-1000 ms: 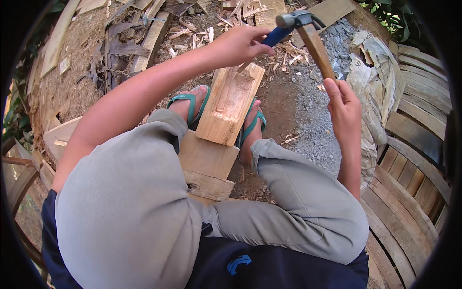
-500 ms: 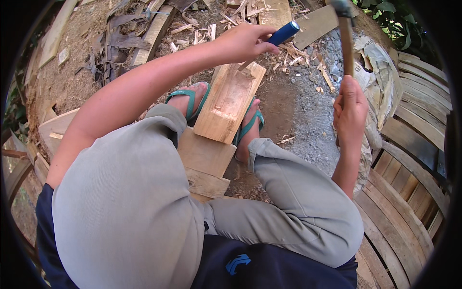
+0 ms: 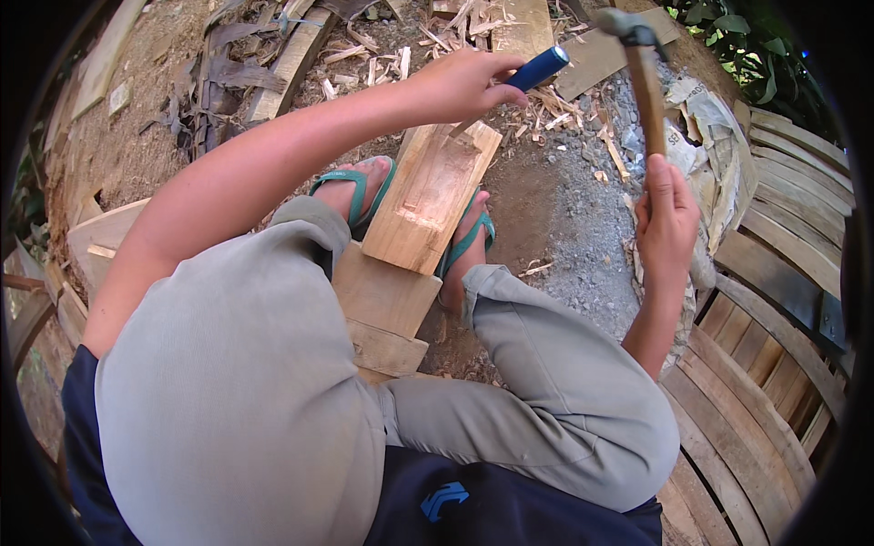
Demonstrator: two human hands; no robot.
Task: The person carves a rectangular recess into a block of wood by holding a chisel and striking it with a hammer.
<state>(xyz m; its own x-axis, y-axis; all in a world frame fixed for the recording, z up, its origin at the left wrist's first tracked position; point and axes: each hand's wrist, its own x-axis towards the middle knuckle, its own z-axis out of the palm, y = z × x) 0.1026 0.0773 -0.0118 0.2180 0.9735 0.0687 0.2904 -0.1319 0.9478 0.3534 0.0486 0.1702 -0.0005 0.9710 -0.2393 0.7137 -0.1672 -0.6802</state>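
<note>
Head: left hand (image 3: 466, 86) around slanted chisel (image 3: 542, 68), right hand (image 3: 668, 211) around hammer (image 3: 645, 96).

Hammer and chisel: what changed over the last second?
The wooden-handled hammer, in the right hand, moved from near the end of the blue-handled metal chisel out to the right, then slightly back left. Nothing was grabbed or released. Unchanged: the left hand holds the chisel, its blade at the pale, hollowed wooden block.
</note>
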